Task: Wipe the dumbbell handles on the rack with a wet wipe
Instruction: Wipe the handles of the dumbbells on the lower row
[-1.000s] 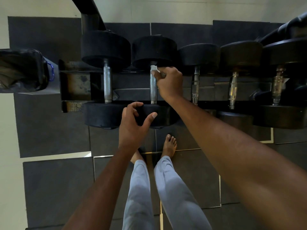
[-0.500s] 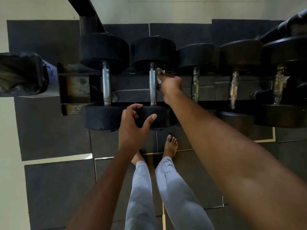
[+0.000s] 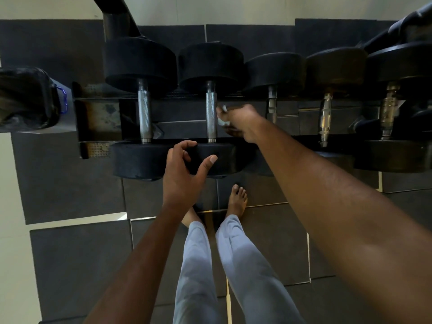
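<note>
Right hand (image 3: pixel 240 121) closed around a crumpled white wet wipe (image 3: pixel 222 115), wipe pressed against the right side of the second dumbbell handle (image 3: pixel 211 116), about mid-length. Left hand (image 3: pixel 184 174) holds nothing, fingers curled and thumb spread, hovering in front of the near weight head (image 3: pixel 219 160) of that same dumbbell; contact with it can't be told. Hands apart, left nearer the body, right reaching further in. Leftmost dumbbell handle (image 3: pixel 144 115) just beside, knurled steel, bare. Three more handles to the right: third handle (image 3: pixel 271 104) partly hidden behind the right hand, fourth handle (image 3: pixel 325 119) and fifth handle (image 3: pixel 388 113) shinier, contoured. All dumbbells lie across the dark metal rack (image 3: pixel 100 118), black round heads front and back. Black bag-lined bin (image 3: pixel 25 99) at far left. Dark floor tiles (image 3: pixel 77 265) below, bare feet (image 3: pixel 238 199) and light grey trouser legs (image 3: pixel 245 265) beneath the arms.
</note>
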